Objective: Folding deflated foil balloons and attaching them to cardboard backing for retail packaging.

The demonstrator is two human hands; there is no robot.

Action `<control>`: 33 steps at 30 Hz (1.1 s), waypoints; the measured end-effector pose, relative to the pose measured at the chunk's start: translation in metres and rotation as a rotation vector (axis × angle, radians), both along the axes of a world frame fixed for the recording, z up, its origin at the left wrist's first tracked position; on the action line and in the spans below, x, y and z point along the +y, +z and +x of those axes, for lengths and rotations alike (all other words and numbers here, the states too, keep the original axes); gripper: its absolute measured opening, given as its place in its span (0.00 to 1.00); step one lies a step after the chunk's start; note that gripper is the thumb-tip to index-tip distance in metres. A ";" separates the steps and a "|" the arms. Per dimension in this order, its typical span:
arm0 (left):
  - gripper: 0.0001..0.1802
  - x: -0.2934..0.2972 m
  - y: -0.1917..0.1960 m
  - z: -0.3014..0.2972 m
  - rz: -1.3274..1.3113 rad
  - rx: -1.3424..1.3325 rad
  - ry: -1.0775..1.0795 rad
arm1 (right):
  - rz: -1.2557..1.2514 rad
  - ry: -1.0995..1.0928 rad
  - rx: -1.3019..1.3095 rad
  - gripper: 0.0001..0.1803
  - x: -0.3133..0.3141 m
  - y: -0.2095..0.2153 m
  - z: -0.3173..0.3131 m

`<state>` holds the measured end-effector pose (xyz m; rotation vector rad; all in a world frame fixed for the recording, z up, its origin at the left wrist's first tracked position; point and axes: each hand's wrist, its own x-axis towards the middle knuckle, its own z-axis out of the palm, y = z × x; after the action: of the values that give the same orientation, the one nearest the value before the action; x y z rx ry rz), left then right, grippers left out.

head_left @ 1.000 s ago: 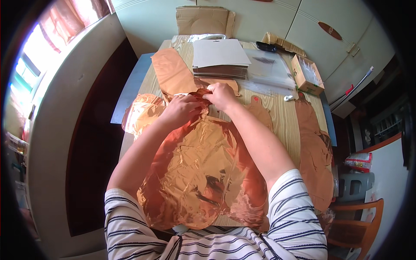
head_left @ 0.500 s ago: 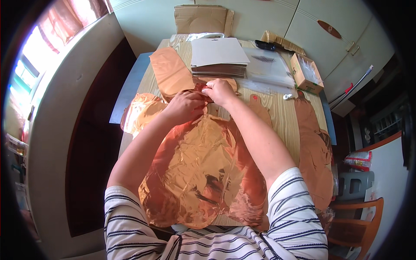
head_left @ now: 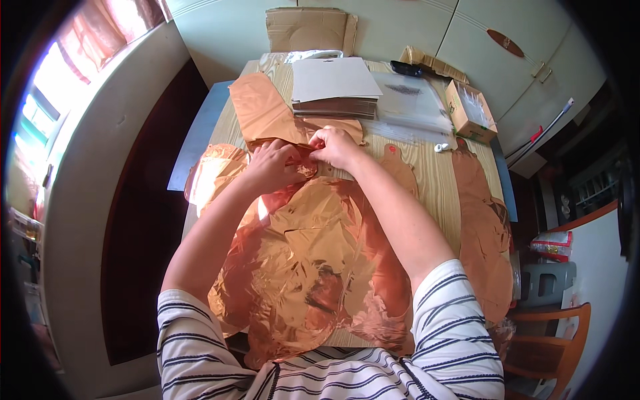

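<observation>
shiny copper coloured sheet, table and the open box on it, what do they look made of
Sheet: thin metallic foil or coated plastic film, glossy, with sharp creases and mirror-like glints. Table: wood or wood-look laminate, low sheen, showing pale streaky grain. Box: probably cardboard, matt brown, with thin straight walls.

Both bare arms (head_left: 401,215) are stretched forward. The left hand (head_left: 272,167) and right hand (head_left: 338,149) are held close together, with fingers (head_left: 280,150) bent.
</observation>
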<state>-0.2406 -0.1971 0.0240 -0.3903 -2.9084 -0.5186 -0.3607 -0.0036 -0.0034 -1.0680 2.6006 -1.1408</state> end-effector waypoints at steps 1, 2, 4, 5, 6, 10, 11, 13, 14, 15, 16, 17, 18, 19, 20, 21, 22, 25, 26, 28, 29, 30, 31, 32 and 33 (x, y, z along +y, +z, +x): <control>0.23 -0.004 -0.006 0.002 0.041 0.026 -0.036 | -0.025 0.010 0.016 0.16 -0.001 -0.005 0.001; 0.23 -0.006 -0.011 0.006 0.083 0.052 -0.069 | 0.021 0.003 -0.039 0.17 -0.004 0.002 0.008; 0.22 -0.008 -0.022 0.021 0.140 0.148 -0.060 | 0.013 0.022 0.022 0.18 -0.010 -0.005 0.014; 0.22 -0.006 -0.020 0.031 0.134 0.201 -0.071 | 0.010 0.027 0.054 0.18 -0.011 -0.008 0.015; 0.22 -0.003 -0.020 0.040 0.129 0.252 -0.080 | 0.049 0.030 0.053 0.19 -0.011 -0.006 0.017; 0.29 0.015 -0.010 0.080 -0.072 0.184 0.102 | 0.048 -0.018 0.082 0.17 -0.009 -0.007 0.018; 0.32 0.019 -0.012 0.090 -0.114 0.152 0.182 | 0.037 -0.034 0.077 0.16 -0.009 -0.010 0.015; 0.40 0.022 -0.014 0.109 -0.105 -0.028 0.195 | 0.021 -0.047 0.077 0.15 -0.012 -0.014 0.013; 0.41 0.019 -0.020 0.119 -0.115 -0.015 0.189 | 0.019 -0.050 0.081 0.15 -0.014 -0.014 0.014; 0.42 0.015 -0.024 0.124 -0.124 -0.001 0.180 | 0.018 -0.054 0.085 0.15 -0.015 -0.013 0.016; 0.45 0.005 -0.025 0.120 -0.132 -0.054 0.153 | 0.014 -0.035 0.075 0.15 -0.014 -0.013 0.016; 0.45 -0.002 -0.023 0.115 -0.134 -0.051 0.099 | 0.015 -0.015 0.062 0.16 -0.013 -0.009 0.018; 0.45 -0.009 -0.020 0.110 -0.136 -0.045 0.049 | 0.015 0.008 0.051 0.16 -0.013 -0.006 0.019; 0.46 -0.015 -0.019 0.106 -0.139 -0.039 -0.001 | 0.018 0.020 0.055 0.16 -0.012 -0.006 0.021; 0.46 -0.018 -0.017 0.100 -0.130 -0.049 -0.041 | 0.020 0.026 0.062 0.17 -0.010 -0.005 0.020; 0.46 -0.019 -0.016 0.100 -0.117 -0.053 -0.046 | 0.022 0.031 0.069 0.17 -0.010 -0.004 0.020; 0.45 -0.019 -0.014 0.100 -0.105 -0.057 -0.051 | 0.018 0.020 0.085 0.17 -0.013 -0.008 0.018; 0.39 -0.012 -0.002 0.092 -0.055 0.017 -0.119 | 0.019 -0.034 0.086 0.17 -0.011 -0.019 0.007; 0.37 -0.011 0.000 0.092 -0.037 0.051 -0.132 | 0.021 -0.032 0.054 0.17 -0.014 -0.016 0.008; 0.30 -0.012 -0.002 0.085 0.053 0.049 -0.107 | 0.018 -0.002 0.018 0.17 -0.014 -0.011 0.011; 0.27 -0.013 -0.003 0.082 0.096 0.050 -0.093 | 0.010 0.029 0.016 0.17 -0.012 -0.008 0.013; 0.25 -0.013 -0.003 0.079 0.097 0.059 -0.077 | 0.003 0.059 0.014 0.17 -0.011 -0.005 0.015; 0.24 -0.014 -0.004 0.076 0.097 0.067 -0.061 | 0.019 0.075 0.030 0.17 -0.012 -0.002 0.016; 0.22 -0.014 -0.006 0.072 0.099 0.078 -0.052 | 0.037 0.084 0.048 0.17 -0.009 0.000 0.016; 0.21 -0.015 -0.008 0.069 0.093 0.102 -0.067 | 0.055 0.093 0.065 0.17 -0.008 0.001 0.015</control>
<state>-0.1719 -0.2121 0.0156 -0.4871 -2.7696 -0.6228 -0.3452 -0.0118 -0.0026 -1.2203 2.5838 -1.0246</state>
